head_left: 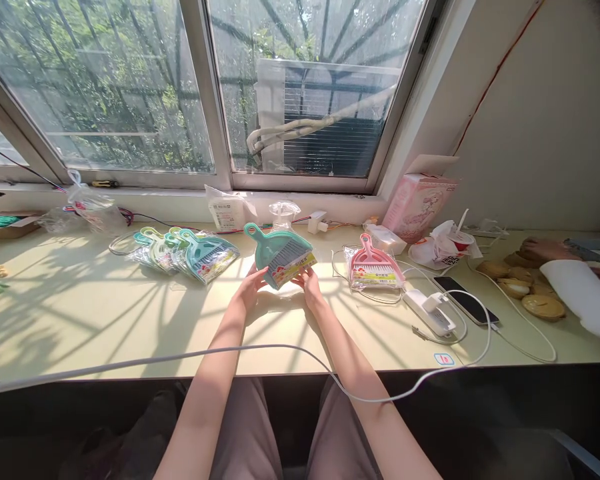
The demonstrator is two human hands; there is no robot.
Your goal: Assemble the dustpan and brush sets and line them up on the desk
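Observation:
A teal dustpan and brush set [280, 252] with a printed label is held tilted above the table, its handle pointing up and left. My left hand [253, 285] grips its lower left side. On the lower right edge, by the label, my right hand [309, 281] holds it with bent fingers. Several green and blue dustpan sets [207, 257] in clear wrapping lie overlapped to the left. A pink dustpan set [373, 263] rests on the table to the right.
A white cable [290, 346] crosses in front of my forearms. To the right are a power strip [429, 313], a phone [466, 299], a pink box [420, 203] and round brown items [543, 307] near another person's sleeve [577, 293]. Wrapped packs [227, 210] stand along the window.

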